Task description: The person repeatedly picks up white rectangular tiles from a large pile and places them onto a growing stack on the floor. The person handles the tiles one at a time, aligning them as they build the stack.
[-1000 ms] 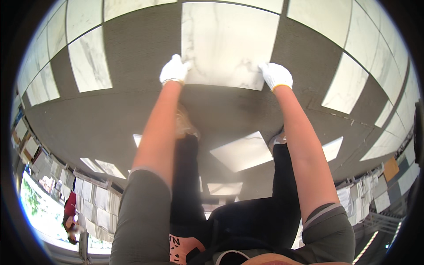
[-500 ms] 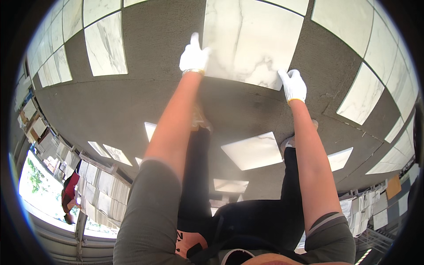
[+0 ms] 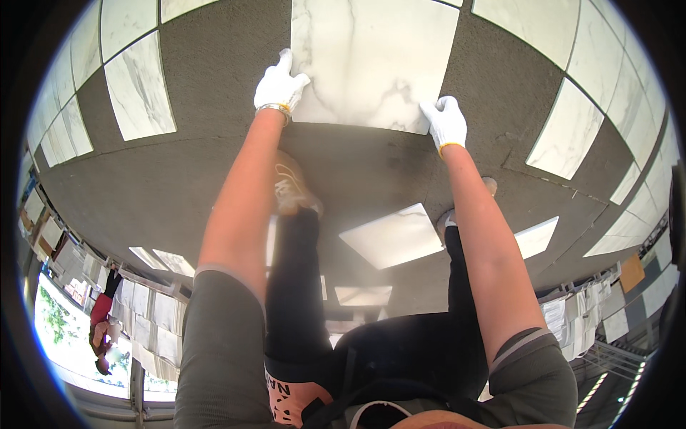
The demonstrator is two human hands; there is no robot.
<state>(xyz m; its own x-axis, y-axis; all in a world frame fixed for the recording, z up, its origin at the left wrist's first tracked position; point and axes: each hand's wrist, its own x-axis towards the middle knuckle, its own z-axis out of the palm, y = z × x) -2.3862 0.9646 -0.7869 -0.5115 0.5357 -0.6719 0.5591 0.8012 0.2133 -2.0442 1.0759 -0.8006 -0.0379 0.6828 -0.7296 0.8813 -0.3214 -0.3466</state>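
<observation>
A person bends over a grey mortar bed [image 3: 214, 143], both arms stretched down to a large white marble tile [image 3: 371, 57] lying flat on it. The left hand [image 3: 280, 87], in a white glove, rests on the tile's near left corner, fingers spread flat. The gloved right hand [image 3: 446, 123] presses open on the near right corner. Neither hand grips the tile. More marble tiles [image 3: 139, 89] lie spaced apart around it, and another [image 3: 391, 236] sits between the person's feet.
</observation>
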